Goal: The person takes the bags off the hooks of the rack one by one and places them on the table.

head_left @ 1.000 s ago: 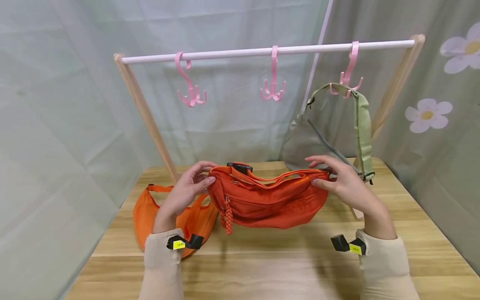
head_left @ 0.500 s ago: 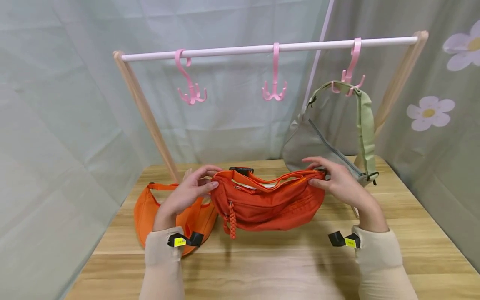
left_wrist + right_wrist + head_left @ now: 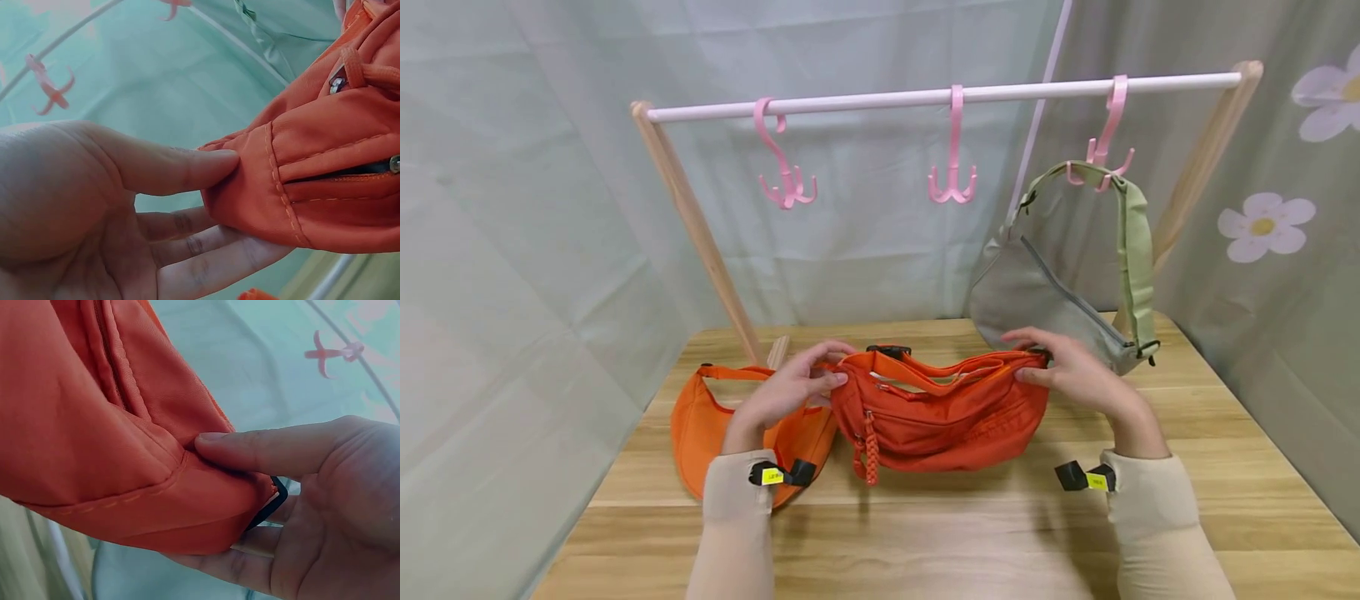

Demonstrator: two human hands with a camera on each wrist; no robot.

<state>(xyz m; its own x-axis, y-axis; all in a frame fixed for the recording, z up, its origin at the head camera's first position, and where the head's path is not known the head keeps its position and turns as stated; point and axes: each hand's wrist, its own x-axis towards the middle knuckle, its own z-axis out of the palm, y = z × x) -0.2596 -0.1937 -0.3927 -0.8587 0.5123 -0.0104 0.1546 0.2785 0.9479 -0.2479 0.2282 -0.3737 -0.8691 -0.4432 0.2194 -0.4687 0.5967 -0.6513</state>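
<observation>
A red-orange waist bag [image 3: 947,417] with a braided zipper pull [image 3: 871,450] and a black buckle [image 3: 889,351] spans both hands at the middle of the table. My left hand [image 3: 793,387] pinches its left end, thumb in front and fingers behind, as the left wrist view shows. At the opposite end, my right hand [image 3: 1078,371] pinches the cloth beside a black ring [image 3: 270,503]. Whether the bag's bottom touches the wood cannot be told. An orange shoulder bag [image 3: 696,433] lies behind my left forearm. A grey-green bag [image 3: 1026,292] hangs behind my right hand.
The wooden-framed rack has a white rail [image 3: 865,101] across the back. A left pink hook [image 3: 786,183] and a middle pink hook [image 3: 953,167] hang from it. A right pink hook [image 3: 1112,125] bears the grey-green bag's strap. Curtains enclose the wooden table [image 3: 925,542].
The waist bag has sunk slightly with both hands. My hands have come a little closer together, and the bag's top strap sags more. The other bags stay where they were.
</observation>
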